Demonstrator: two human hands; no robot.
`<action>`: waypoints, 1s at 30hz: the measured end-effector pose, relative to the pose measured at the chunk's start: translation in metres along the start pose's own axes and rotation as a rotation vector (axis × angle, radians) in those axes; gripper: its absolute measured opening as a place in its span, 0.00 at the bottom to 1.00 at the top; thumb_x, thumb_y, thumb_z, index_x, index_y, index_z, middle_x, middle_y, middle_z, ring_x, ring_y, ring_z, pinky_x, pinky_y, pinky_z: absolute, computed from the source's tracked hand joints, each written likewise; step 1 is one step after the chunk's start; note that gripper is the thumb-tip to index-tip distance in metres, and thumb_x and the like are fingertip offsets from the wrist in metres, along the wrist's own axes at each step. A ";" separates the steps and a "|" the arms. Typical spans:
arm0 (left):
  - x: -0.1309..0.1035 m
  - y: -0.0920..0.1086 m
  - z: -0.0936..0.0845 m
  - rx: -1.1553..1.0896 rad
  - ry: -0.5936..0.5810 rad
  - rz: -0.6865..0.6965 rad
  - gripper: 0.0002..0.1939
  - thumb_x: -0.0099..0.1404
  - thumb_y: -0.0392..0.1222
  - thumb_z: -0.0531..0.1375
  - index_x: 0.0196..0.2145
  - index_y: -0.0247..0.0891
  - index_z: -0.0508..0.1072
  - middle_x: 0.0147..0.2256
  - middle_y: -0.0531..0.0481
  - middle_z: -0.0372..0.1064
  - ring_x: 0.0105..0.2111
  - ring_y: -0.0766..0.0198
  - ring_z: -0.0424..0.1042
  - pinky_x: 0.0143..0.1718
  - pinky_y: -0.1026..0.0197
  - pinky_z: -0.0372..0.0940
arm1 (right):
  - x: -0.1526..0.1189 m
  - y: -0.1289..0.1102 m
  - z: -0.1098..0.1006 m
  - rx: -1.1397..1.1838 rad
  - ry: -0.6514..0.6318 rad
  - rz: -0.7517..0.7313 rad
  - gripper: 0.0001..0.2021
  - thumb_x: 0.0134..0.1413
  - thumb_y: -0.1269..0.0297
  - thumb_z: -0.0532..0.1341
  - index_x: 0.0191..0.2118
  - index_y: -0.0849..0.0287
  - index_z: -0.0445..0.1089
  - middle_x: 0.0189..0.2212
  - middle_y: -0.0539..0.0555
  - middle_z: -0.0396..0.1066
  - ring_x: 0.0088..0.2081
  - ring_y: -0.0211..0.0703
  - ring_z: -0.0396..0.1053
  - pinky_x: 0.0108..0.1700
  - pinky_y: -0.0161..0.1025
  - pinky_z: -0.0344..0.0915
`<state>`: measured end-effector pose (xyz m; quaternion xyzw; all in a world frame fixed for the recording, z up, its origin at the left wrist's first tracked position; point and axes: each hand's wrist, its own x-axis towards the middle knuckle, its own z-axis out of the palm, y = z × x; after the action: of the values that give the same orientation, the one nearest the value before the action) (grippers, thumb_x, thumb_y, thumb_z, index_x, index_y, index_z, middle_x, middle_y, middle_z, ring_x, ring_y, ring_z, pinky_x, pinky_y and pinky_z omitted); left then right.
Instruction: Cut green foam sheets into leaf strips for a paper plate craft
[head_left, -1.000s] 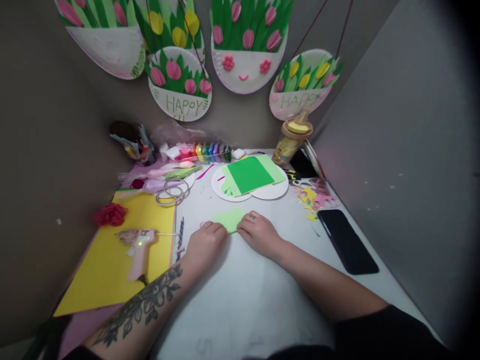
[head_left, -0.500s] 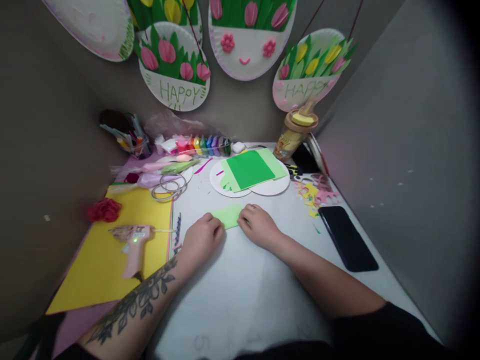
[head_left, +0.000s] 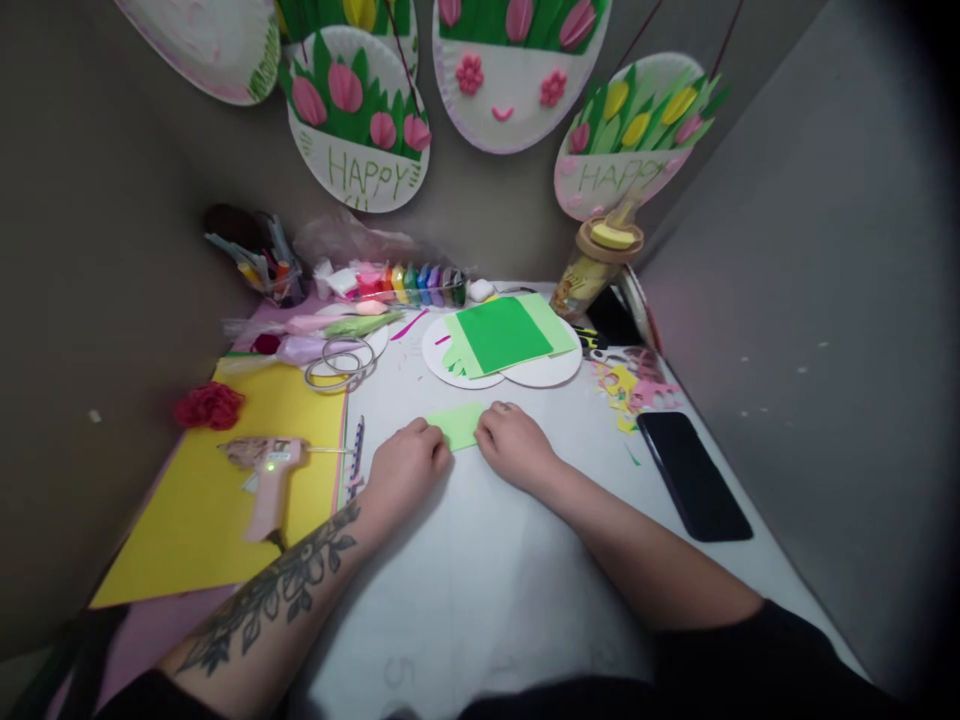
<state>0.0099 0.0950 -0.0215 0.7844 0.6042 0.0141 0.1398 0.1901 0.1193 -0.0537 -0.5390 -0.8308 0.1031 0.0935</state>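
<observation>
Between my two hands lies a small light green paper piece (head_left: 460, 426) on the white tabletop. My left hand (head_left: 411, 462) is closed at its left end, fingers curled, with the thumb along the near edge. At the right end my right hand (head_left: 516, 446) pinches the paper, knuckles up and fingertips curled under. Part of each end is hidden by the fingers. Just beyond the hands, a dark green sheet (head_left: 504, 336) rests on light green sheets (head_left: 556, 326), which lie over white paper discs (head_left: 546, 372).
On the left, a pink glue gun (head_left: 271, 480) with its light on lies on yellow sheets (head_left: 172, 530), near a pencil (head_left: 357, 455). A phone (head_left: 694, 475) and paper scraps (head_left: 637, 388) are on the right. At the back stand a cup (head_left: 596, 265) and clay packets (head_left: 412, 284).
The view has shifted slightly, moving the hanging plates up and right. Both hands stay on the light green paper, with the left fingers a little further over its left end.
</observation>
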 end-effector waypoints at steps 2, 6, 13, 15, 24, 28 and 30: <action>0.000 0.001 0.000 0.011 -0.007 -0.020 0.12 0.64 0.39 0.50 0.30 0.38 0.73 0.32 0.49 0.67 0.32 0.63 0.69 0.29 0.61 0.54 | 0.000 -0.001 0.000 -0.015 -0.004 0.003 0.08 0.58 0.70 0.54 0.31 0.61 0.69 0.31 0.57 0.69 0.37 0.46 0.64 0.41 0.39 0.57; 0.000 0.005 -0.001 0.023 -0.009 -0.049 0.12 0.65 0.39 0.50 0.31 0.37 0.73 0.34 0.48 0.68 0.33 0.62 0.70 0.30 0.62 0.56 | 0.000 -0.003 0.000 -0.041 -0.008 0.005 0.09 0.59 0.70 0.54 0.31 0.61 0.69 0.32 0.57 0.69 0.37 0.47 0.64 0.41 0.40 0.57; 0.001 0.006 -0.002 0.019 -0.017 -0.076 0.10 0.63 0.38 0.51 0.31 0.38 0.73 0.33 0.48 0.68 0.33 0.62 0.70 0.30 0.63 0.57 | -0.001 -0.003 0.001 -0.042 0.008 0.023 0.06 0.59 0.69 0.55 0.32 0.59 0.68 0.33 0.57 0.69 0.39 0.46 0.64 0.39 0.39 0.57; 0.001 0.005 -0.001 0.019 -0.017 -0.084 0.10 0.63 0.38 0.51 0.31 0.38 0.73 0.33 0.48 0.68 0.33 0.62 0.69 0.30 0.63 0.57 | -0.002 -0.003 0.001 -0.014 0.011 0.041 0.06 0.59 0.68 0.56 0.31 0.59 0.68 0.33 0.55 0.68 0.39 0.46 0.64 0.39 0.38 0.57; -0.006 -0.001 0.002 0.055 -0.057 0.182 0.14 0.66 0.39 0.52 0.46 0.48 0.73 0.38 0.49 0.66 0.38 0.60 0.66 0.37 0.62 0.58 | -0.008 0.004 0.003 0.125 0.043 -0.113 0.10 0.57 0.76 0.56 0.39 0.56 0.72 0.36 0.54 0.66 0.41 0.43 0.61 0.40 0.37 0.58; -0.008 0.002 -0.001 0.152 -0.135 0.168 0.16 0.67 0.38 0.50 0.49 0.47 0.70 0.39 0.47 0.65 0.35 0.60 0.66 0.32 0.63 0.57 | -0.014 0.010 0.008 0.094 0.107 -0.300 0.12 0.59 0.73 0.58 0.42 0.50 0.75 0.39 0.54 0.70 0.42 0.43 0.60 0.42 0.39 0.57; -0.009 0.003 0.000 0.186 -0.134 0.184 0.17 0.67 0.36 0.49 0.51 0.46 0.69 0.39 0.46 0.65 0.36 0.59 0.67 0.31 0.62 0.58 | -0.018 0.012 0.008 0.032 0.122 -0.323 0.10 0.61 0.68 0.58 0.43 0.49 0.75 0.42 0.53 0.71 0.43 0.45 0.60 0.42 0.41 0.56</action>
<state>0.0102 0.0857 -0.0195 0.8453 0.5176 -0.0817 0.1047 0.2052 0.1073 -0.0649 -0.4021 -0.8976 0.0671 0.1678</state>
